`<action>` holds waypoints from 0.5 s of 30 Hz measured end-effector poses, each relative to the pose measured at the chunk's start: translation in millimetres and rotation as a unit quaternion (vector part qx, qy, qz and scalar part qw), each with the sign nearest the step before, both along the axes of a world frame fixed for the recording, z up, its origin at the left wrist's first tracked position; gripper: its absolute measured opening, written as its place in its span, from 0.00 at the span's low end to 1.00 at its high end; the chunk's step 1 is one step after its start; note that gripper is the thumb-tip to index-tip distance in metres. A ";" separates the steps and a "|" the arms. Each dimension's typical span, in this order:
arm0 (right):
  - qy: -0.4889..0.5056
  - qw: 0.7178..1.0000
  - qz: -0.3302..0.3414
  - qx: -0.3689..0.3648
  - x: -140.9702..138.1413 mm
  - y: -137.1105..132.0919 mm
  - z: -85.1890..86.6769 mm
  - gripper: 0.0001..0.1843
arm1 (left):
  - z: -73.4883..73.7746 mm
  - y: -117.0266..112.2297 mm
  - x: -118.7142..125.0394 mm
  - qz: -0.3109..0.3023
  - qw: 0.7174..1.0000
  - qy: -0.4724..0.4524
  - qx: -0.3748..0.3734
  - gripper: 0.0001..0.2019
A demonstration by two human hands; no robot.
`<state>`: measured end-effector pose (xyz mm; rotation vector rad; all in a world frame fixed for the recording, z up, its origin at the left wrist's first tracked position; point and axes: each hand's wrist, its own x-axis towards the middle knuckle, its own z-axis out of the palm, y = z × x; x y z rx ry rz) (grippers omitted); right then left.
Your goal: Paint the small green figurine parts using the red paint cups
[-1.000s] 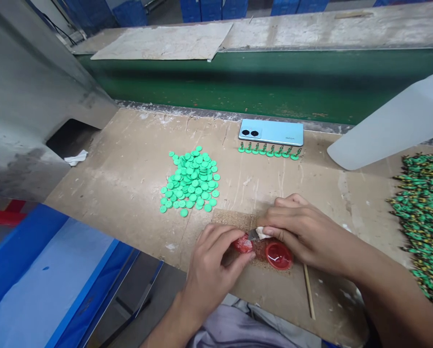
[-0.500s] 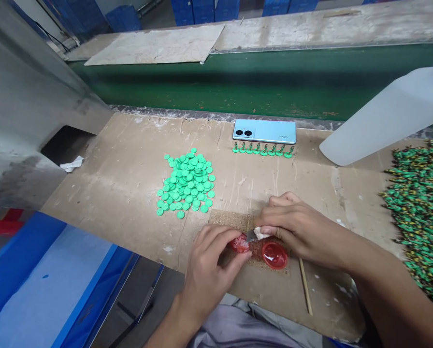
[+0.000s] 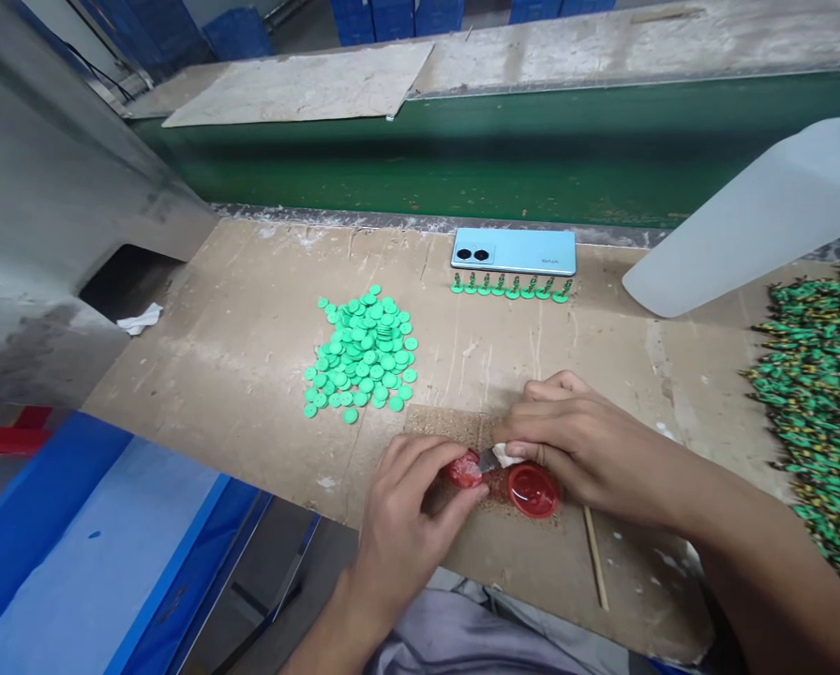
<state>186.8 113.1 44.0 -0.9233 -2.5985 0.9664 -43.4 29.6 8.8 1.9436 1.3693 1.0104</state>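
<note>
My left hand (image 3: 398, 520) pinches a small red cap (image 3: 465, 469) against a brown cork mat (image 3: 441, 427) at the near edge of the worn table (image 3: 251, 328). My right hand (image 3: 585, 445) grips a small blade wrapped in white tape (image 3: 496, 457), its tip touching that red cap. A second red cap (image 3: 532, 490) lies open side up on the mat just under my right hand.
A heap of green discs (image 3: 364, 352) lies mid-table. A blue phone (image 3: 513, 251) lies at the back with a row of small green figures (image 3: 508, 287) before it. A big pile of green figures (image 3: 817, 403) fills the right. A white plastic bottle (image 3: 750, 220) and a thin wooden stick (image 3: 594, 558) are nearby.
Both hands stay at the red cap with the blade; only the view has shifted slightly.
</note>
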 end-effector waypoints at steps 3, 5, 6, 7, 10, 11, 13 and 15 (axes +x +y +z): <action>0.002 1.000 0.003 -0.007 0.3 -0.9 2.0 0.17 | -0.4 0.0 0.0 0.003 1.000 0.000 0.001 0.12; 0.001 1.000 0.003 -0.012 0.4 -1.5 2.9 0.17 | -0.4 -0.2 0.1 0.005 1.000 0.000 0.006 0.12; 0.000 1.000 0.003 -0.015 0.4 -1.7 3.1 0.17 | -0.3 -0.3 0.2 0.005 1.000 0.000 0.007 0.12; -0.002 1.000 0.003 -0.019 0.5 -1.8 3.3 0.17 | -0.1 -0.4 0.2 0.005 1.000 -0.001 0.008 0.12; -0.008 0.999 0.004 -0.030 1.2 -2.0 3.1 0.18 | 0.2 -0.6 0.4 0.006 1.000 -0.002 0.006 0.12; -0.008 0.999 0.005 -0.033 1.4 -1.9 2.9 0.18 | 0.1 -0.5 0.4 0.006 1.000 -0.002 0.005 0.12; -0.006 0.999 0.006 -0.034 1.4 -1.7 2.4 0.17 | -0.1 -0.3 0.4 0.005 1.000 -0.003 0.005 0.12; -0.005 0.999 0.006 -0.036 0.6 -1.1 1.8 0.17 | -0.2 -0.1 0.3 0.004 1.000 -0.003 0.005 0.12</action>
